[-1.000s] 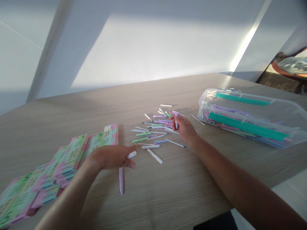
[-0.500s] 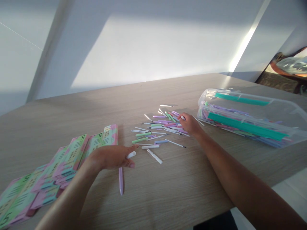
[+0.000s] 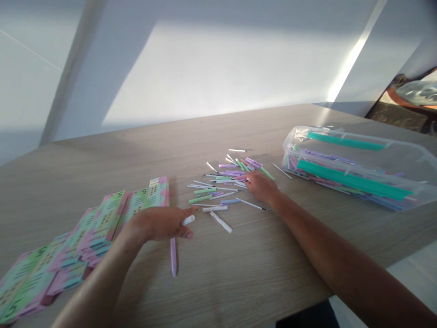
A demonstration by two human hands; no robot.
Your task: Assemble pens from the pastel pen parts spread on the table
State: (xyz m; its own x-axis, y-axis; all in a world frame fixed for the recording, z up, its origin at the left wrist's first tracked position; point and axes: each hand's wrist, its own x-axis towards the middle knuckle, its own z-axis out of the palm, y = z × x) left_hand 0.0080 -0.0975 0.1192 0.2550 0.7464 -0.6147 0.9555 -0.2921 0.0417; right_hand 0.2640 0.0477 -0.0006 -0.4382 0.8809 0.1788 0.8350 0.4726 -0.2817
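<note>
My left hand (image 3: 160, 224) is closed around a short white pen tube (image 3: 188, 220), whose end sticks out between thumb and fingers. Below it on the table lies a lilac pen barrel (image 3: 173, 257). My right hand (image 3: 262, 186) reaches into a loose pile of pen parts, fingers pinched; a small pale end shows at the fingertips, too small to name. Around it lie white refills (image 3: 251, 203) with dark tips, purple pieces (image 3: 254, 162) and green pieces (image 3: 205, 191). Nearer me are a white tube (image 3: 215, 208) and a clear-white pen piece (image 3: 221, 222).
Stacked pink-and-green printed boxes (image 3: 102, 218) stand at the left, partly behind my left forearm. To the right, a clear plastic bin (image 3: 423, 168) with teal strips holds many more pen parts. A white wall (image 3: 221, 68) rises behind the table.
My right hand has moved left and slightly nearer me across the pile, uncovering a green piece and a white refill on the right. My left hand has stayed put, with the white pen tube.
</note>
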